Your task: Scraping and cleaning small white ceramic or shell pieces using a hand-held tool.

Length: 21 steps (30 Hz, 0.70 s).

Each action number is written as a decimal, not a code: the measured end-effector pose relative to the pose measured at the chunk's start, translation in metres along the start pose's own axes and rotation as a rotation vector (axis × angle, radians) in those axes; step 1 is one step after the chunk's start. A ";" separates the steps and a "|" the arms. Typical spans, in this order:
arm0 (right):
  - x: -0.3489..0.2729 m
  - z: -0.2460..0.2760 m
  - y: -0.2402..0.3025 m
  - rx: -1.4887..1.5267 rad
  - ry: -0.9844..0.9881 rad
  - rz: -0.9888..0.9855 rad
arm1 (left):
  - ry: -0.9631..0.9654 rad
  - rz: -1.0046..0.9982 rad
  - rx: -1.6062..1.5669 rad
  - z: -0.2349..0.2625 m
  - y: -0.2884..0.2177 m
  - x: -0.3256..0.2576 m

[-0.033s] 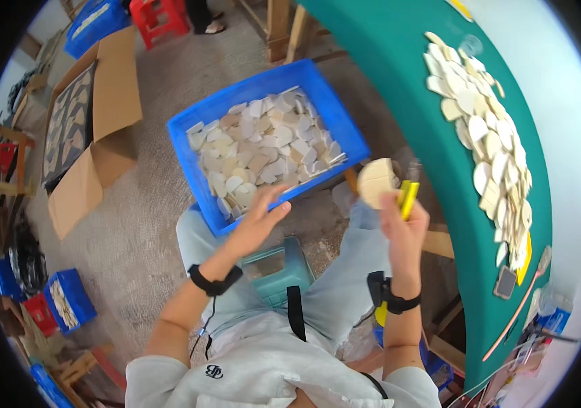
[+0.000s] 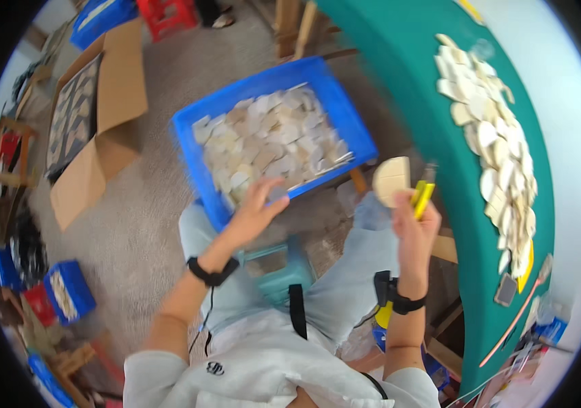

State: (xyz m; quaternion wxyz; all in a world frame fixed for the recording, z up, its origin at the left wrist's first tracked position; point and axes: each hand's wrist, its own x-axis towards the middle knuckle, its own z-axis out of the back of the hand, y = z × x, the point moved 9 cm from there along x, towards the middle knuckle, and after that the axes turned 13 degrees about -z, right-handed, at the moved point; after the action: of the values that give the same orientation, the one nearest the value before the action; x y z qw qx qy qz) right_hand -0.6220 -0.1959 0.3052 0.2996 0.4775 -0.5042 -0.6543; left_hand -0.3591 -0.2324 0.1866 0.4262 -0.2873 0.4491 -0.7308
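Observation:
My right hand (image 2: 416, 221) holds a half-round, cream-coloured flat piece (image 2: 391, 182) with faint lines across its face. The same hand grips a yellow-handled tool (image 2: 424, 198) with a metal tip; its exact kind is unclear. Both are held up between the bin and the table. My left hand (image 2: 256, 212), fingers curved and apart, hovers at the near rim of a blue plastic bin (image 2: 185, 143). A blurred greyish patch shows between its thumb and forefinger; I cannot tell it from the bin behind. Many flat pale pieces (image 2: 270, 136) fill the bin.
On the green table (image 2: 433, 129) at right lies a long heap of cream pieces (image 2: 494, 146), with a phone-like dark rectangle (image 2: 506, 290) and a long pinkish stick (image 2: 516, 316) near it. An open cardboard box (image 2: 124, 78) stands left. A teal stool (image 2: 277, 268) is between my legs.
The whole view has shifted a little. My right hand, with the piece and the yellow-handled tool, has moved slightly right. My left hand has moved slightly right and its fingers are more curved.

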 end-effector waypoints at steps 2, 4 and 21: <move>0.015 0.006 -0.005 -0.037 -0.059 -0.003 | -0.187 -0.021 0.432 0.041 0.039 0.001; 0.029 0.001 -0.026 0.028 -0.008 -0.095 | -0.290 0.058 0.579 0.079 0.088 0.006; 0.058 0.022 -0.091 -0.051 -0.009 -0.367 | 0.428 0.501 0.762 0.000 0.281 0.039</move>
State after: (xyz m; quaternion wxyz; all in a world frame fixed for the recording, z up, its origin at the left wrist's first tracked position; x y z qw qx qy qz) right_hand -0.6552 -0.2101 0.2014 0.1851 0.5505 -0.3934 -0.7127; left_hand -0.2751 -0.3319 -0.0654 0.5615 0.1615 0.2826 -0.7607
